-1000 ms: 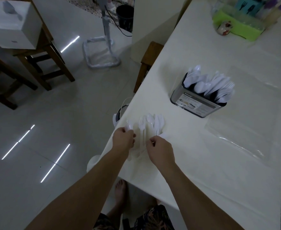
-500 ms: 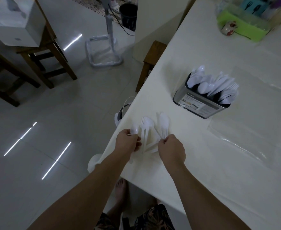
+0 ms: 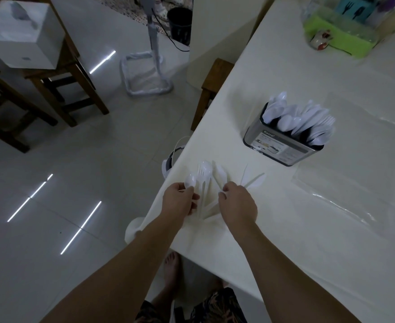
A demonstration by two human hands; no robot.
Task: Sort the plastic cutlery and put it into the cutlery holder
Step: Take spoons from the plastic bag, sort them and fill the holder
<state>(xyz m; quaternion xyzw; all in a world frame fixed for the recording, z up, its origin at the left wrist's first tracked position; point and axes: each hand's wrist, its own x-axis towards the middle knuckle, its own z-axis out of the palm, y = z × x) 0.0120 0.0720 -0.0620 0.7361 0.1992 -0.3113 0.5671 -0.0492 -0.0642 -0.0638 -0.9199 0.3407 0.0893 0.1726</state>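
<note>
A small pile of white plastic cutlery (image 3: 204, 180) lies near the left edge of the white table (image 3: 308, 229). My left hand (image 3: 180, 201) grips a white spoon (image 3: 190, 180) by its handle, bowl pointing away from me. My right hand (image 3: 238, 203) pinches white knives (image 3: 252, 180) that fan out to the right over the table. Further back stands the metal cutlery holder (image 3: 282, 145), packed with several white spoons, forks and knives.
A clear plastic sheet (image 3: 355, 183) lies right of the holder. A green tray (image 3: 338, 36) with bottles sits at the far end of the table. A wooden stool (image 3: 215, 82) stands beside the table; chairs, a white box and a fan base occupy the floor to the left.
My right hand has drawn knives out of the pile and shifted them to the right. My left hand keeps hold of the spoon. The camera moved slightly.
</note>
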